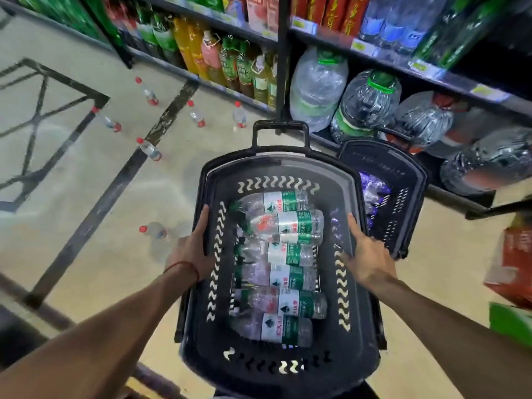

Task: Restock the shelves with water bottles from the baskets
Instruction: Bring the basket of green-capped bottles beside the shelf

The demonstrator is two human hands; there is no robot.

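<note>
Two hands clamp opposite rims of black basket (276,378): left hand (195,249), right hand (365,251), thumbs on top, other fingertips hidden below edge. Six clear ribbed water bottles (282,303), green-white labels, lie sideways inside perforated plastic. Second basket (403,174) behind, half covered, contents blurred purple.

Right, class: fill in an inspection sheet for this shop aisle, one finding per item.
Surface: pale floor with dark inlay lines.
Job's things: black basket holding six visible green-labelled water bottles, lying flat; second basket beside it.
Clutter: six red-capped bottles loose on the floor.
Hands: left hand and right hand grip the basket's side rims.
Cables: nothing seen.
Surroundings: shelves with large water jugs and juice bottles.
</note>
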